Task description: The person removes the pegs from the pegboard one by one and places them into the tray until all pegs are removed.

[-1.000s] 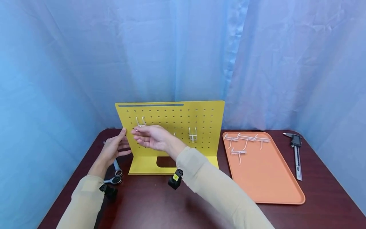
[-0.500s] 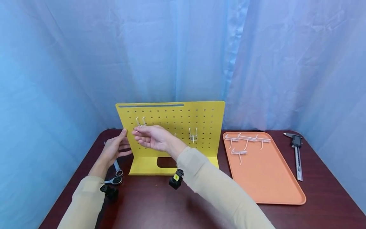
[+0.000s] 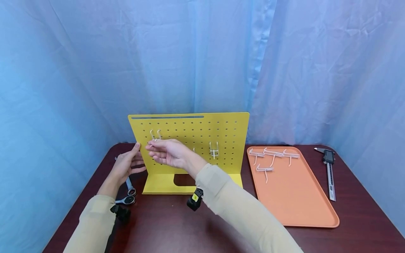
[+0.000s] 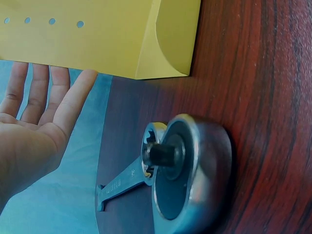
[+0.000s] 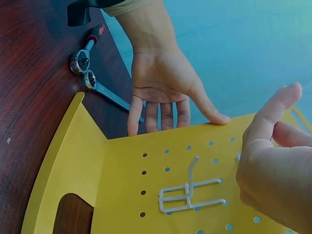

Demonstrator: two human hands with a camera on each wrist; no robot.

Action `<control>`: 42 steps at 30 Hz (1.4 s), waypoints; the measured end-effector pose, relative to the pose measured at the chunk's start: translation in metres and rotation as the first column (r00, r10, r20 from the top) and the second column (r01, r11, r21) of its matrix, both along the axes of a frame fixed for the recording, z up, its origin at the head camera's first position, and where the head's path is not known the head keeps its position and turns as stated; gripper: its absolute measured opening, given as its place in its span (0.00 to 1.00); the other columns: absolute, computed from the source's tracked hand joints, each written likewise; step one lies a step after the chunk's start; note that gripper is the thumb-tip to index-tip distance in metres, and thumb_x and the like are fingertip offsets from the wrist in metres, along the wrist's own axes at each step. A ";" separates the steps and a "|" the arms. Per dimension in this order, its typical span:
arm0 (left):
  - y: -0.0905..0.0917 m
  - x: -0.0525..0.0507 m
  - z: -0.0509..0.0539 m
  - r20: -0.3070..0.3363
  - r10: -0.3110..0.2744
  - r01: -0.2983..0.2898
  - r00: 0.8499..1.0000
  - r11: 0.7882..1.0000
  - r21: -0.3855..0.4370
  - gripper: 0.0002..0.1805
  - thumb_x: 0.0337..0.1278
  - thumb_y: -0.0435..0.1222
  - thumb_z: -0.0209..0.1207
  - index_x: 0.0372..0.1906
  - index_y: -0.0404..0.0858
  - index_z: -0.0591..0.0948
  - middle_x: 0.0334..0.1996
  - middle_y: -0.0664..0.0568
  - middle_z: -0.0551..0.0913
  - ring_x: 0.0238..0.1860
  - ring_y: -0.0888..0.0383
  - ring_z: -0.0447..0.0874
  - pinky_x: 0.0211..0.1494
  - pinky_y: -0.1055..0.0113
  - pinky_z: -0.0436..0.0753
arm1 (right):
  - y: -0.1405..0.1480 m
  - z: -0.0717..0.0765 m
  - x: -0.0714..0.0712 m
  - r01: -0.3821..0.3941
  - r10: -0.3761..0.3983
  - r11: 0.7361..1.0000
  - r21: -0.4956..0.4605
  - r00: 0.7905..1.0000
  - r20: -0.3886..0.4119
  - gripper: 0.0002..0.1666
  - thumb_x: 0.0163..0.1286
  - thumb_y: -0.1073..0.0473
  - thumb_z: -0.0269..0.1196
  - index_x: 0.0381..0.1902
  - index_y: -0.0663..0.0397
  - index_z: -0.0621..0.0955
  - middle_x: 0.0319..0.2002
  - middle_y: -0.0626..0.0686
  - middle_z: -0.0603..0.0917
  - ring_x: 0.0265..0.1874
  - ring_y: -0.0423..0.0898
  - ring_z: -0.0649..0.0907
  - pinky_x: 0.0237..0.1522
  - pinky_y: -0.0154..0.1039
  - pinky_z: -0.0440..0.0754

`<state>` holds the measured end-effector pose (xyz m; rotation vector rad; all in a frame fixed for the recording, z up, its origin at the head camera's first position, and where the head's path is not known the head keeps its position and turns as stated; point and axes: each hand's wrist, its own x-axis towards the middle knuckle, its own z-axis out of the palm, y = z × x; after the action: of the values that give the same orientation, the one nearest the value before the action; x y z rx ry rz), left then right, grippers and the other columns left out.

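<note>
A yellow pegboard stands upright on the table. My left hand rests at its left edge, thumb at the rim and straight fingers reaching behind; the left wrist view shows those fingers extended. Near the upper left of the board, my right hand pinches a white wire pegboard hook, its prongs up against the holes. My fingers mostly hide this hook in the right wrist view. Another hook sits in the board below my right hand. A further hook hangs toward the board's right side.
An orange tray at the right holds several white hooks. Beyond it lies a digital caliper. A ratchet wrench and a combination wrench lie left of the board, beneath my left arm. Curtains surround the table.
Both hands stay at the same places on the board. The right fingertips shift only very slightly at the hook; the view itself moves a little.
</note>
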<state>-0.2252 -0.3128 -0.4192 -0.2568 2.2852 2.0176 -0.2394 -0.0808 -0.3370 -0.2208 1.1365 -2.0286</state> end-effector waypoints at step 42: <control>-0.007 0.004 0.000 -0.038 0.012 -0.012 0.999 1.000 0.014 0.38 0.64 0.66 0.55 0.51 0.34 0.78 0.43 0.51 0.85 0.44 0.55 0.88 0.48 0.56 0.88 | 0.150 0.041 0.024 0.121 0.159 0.907 0.403 0.788 -0.595 0.25 0.77 0.55 0.62 0.67 0.58 0.76 0.45 0.61 0.87 0.33 0.53 0.87 0.34 0.49 0.90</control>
<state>-0.2216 -0.3200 -0.4190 -0.2340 2.2962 2.0609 -0.2154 0.0697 -0.2958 -0.7126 1.9430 -1.6589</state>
